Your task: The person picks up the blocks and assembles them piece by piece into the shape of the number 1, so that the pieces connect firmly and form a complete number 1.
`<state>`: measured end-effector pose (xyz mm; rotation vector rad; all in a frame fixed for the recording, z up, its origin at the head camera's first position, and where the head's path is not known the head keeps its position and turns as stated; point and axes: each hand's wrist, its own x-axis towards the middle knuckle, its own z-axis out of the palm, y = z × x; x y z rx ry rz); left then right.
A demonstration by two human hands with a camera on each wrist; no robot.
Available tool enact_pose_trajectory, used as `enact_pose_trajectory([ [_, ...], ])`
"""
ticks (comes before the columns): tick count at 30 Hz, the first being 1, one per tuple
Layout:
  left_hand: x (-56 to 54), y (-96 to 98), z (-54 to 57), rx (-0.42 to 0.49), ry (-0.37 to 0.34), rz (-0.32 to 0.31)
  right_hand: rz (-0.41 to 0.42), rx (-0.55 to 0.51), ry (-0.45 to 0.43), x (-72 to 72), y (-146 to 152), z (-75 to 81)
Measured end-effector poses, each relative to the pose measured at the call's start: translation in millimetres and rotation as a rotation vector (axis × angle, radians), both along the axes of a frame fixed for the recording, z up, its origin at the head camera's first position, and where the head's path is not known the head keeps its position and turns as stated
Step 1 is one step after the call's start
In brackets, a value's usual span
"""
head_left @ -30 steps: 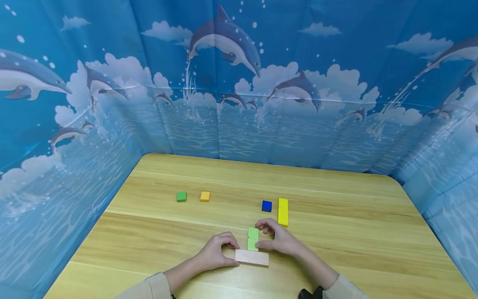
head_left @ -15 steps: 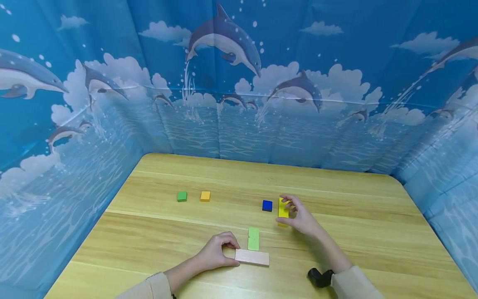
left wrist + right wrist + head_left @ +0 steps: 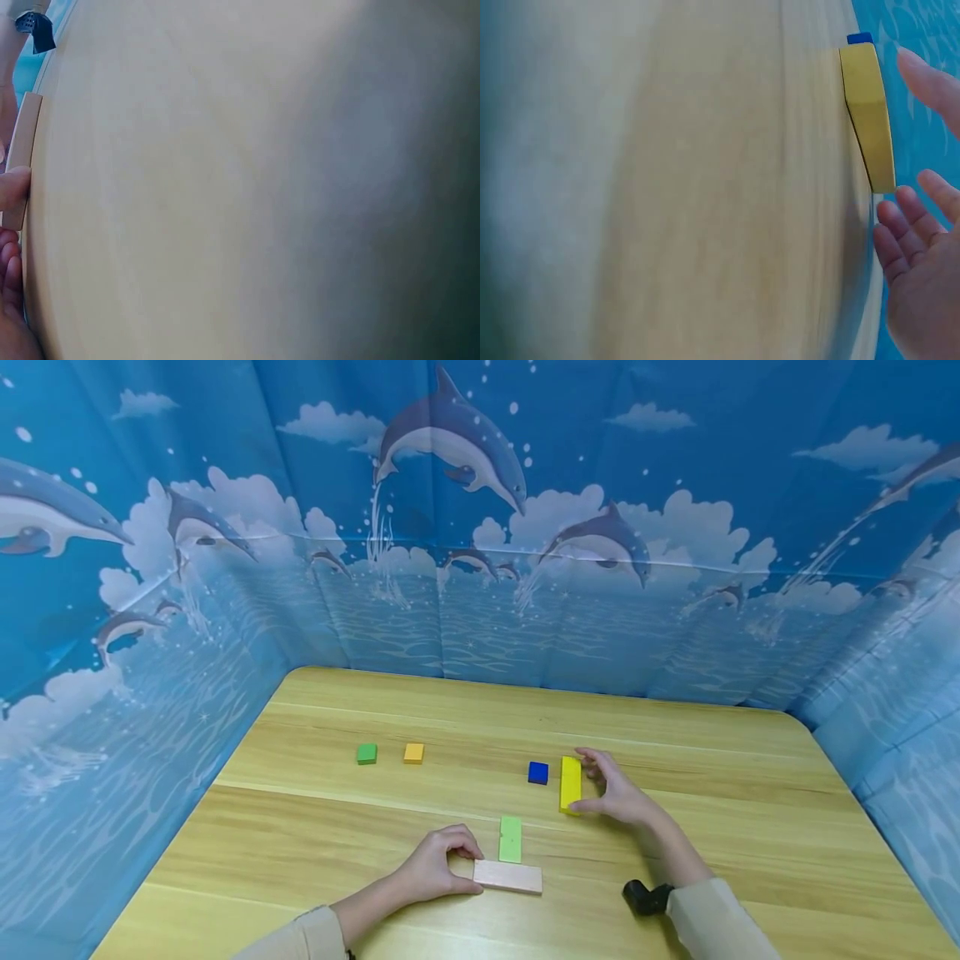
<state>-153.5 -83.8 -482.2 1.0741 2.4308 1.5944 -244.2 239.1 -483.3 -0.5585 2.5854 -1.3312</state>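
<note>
A plain pale wooden block (image 3: 507, 877) lies crosswise near the front of the table, and my left hand (image 3: 441, 865) grips its left end between thumb and fingers. The left wrist view shows the thumb on the wooden block (image 3: 22, 142). Just behind it, a light green block (image 3: 510, 839) points away from me. Farther back lies a long yellow block (image 3: 570, 783). My right hand (image 3: 617, 789) is spread at its right side, thumb by the near end and fingers by the far end. The right wrist view has the yellow block (image 3: 868, 112) with the fingers (image 3: 911, 217) apart from it.
A small blue block (image 3: 537, 773) lies just left of the yellow one. Farther left are a small orange block (image 3: 413, 753) and a green block (image 3: 367, 754). A dolphin-print curtain (image 3: 480, 610) encloses the wooden table (image 3: 675, 735). A black device (image 3: 645, 897) sits at my right wrist.
My right hand has left the light green block and moved back and right to the yellow block, its fingers now at that block's right side. The left hand has stayed on the wooden block.
</note>
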Motion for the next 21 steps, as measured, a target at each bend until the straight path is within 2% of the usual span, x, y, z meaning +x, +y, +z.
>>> enact_pose_trajectory([
  [15,-1.2,0.3,3.5,-0.004,-0.007,0.001,0.014,0.016,-0.086,-8.3,7,-5.3],
  [17,-2.9,0.2,-1.5,-0.001,-0.001,0.003,0.015,0.013,-0.092,-8.7,8,-5.9],
  [21,-8.9,-0.8,-20.0,-0.005,0.001,0.013,0.026,0.017,-0.095,-9.0,8,-7.2],
])
